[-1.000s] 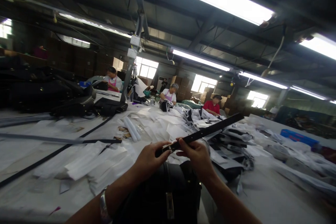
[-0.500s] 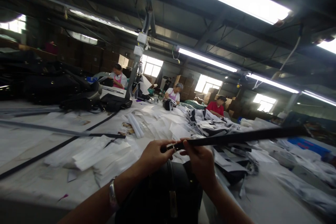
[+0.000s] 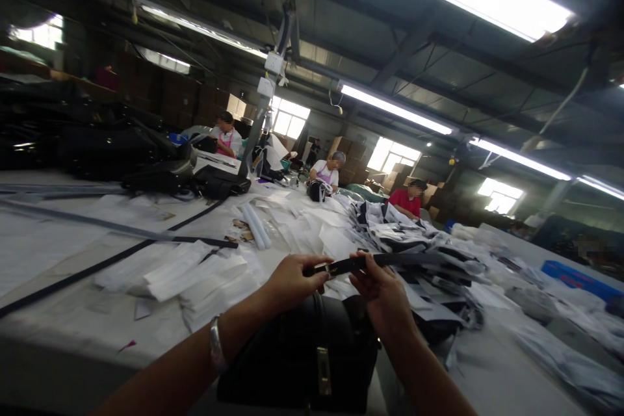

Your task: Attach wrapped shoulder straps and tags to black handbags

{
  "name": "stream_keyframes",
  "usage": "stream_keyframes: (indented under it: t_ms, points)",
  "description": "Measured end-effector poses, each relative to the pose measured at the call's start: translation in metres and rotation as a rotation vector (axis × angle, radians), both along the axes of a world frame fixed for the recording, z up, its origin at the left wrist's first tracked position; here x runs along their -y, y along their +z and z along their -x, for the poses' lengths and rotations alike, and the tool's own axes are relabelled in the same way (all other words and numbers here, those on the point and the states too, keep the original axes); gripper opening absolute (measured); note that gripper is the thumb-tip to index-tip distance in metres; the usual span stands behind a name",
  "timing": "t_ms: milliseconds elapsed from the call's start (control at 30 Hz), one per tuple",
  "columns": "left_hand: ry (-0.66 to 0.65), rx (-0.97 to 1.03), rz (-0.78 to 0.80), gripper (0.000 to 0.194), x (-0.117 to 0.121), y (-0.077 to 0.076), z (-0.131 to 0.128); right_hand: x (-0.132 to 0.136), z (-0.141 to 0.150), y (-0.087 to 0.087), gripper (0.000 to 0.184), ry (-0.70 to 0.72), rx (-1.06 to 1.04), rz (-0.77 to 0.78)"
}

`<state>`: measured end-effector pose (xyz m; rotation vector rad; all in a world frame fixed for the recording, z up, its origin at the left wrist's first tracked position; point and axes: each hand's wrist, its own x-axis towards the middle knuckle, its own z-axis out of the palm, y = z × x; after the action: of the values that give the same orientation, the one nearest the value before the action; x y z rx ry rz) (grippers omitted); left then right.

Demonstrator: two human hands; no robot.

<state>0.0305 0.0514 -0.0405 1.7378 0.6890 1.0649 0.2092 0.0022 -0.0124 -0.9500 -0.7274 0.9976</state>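
Above a black handbag (image 3: 292, 344) with a gold clasp, I hold a black strap (image 3: 348, 264) in both hands. My left hand (image 3: 295, 281) is closed on the strap's buckle end, where a small metal buckle (image 3: 322, 269) shows by the fingertips. My right hand (image 3: 383, 289) pinches the strap a little farther along, thumb on the near side. From there the strap's free part runs off to the right, blurred. The handbag stands right below my hands at the table's near edge, partly hidden by my forearms.
White sheets (image 3: 195, 279) and long dark strips (image 3: 97, 266) lie on the table to the left. Black bags (image 3: 107, 149) are heaped at the far left. Black-and-white pieces (image 3: 394, 227) pile up ahead. A blue box (image 3: 580, 279) is at right. Several people work beyond.
My right hand has slid right along the strap, away from the buckle. The strap's free part has swung lower. My view has shifted slightly.
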Motion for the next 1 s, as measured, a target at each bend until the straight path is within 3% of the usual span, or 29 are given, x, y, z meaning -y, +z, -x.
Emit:
stream_keyframes:
  t_ms: [167,467,567,700,767,867,1000]
  points:
    - [0.006,0.003,0.005,0.048,0.000,-0.001,-0.001,0.001,-0.002,-0.003,0.030,0.017,-0.079,0.042]
    - [0.037,-0.051,-0.029,0.042,0.000,-0.001,-0.001,0.008,0.007,-0.002,0.030,0.070,0.120,-0.067]
    - [0.053,-0.123,-0.086,0.036,0.002,0.001,-0.001,0.009,0.011,-0.001,0.030,0.038,0.332,-0.084]
    - [0.176,-0.243,-0.233,0.028,0.004,0.001,-0.003,0.010,0.019,-0.005,0.035,-0.012,0.756,-0.104]
    - [0.216,-0.298,-0.279,0.029,0.004,-0.001,-0.004,0.011,0.023,-0.008,0.036,-0.023,0.866,-0.094]
    - [0.220,-0.303,-0.294,0.035,0.002,-0.003,-0.004,0.009,0.025,-0.011,0.037,0.019,0.846,-0.072]
    - [0.149,-0.251,-0.264,0.032,-0.001,-0.003,-0.002,0.003,0.021,-0.004,0.038,0.114,0.643,-0.061]
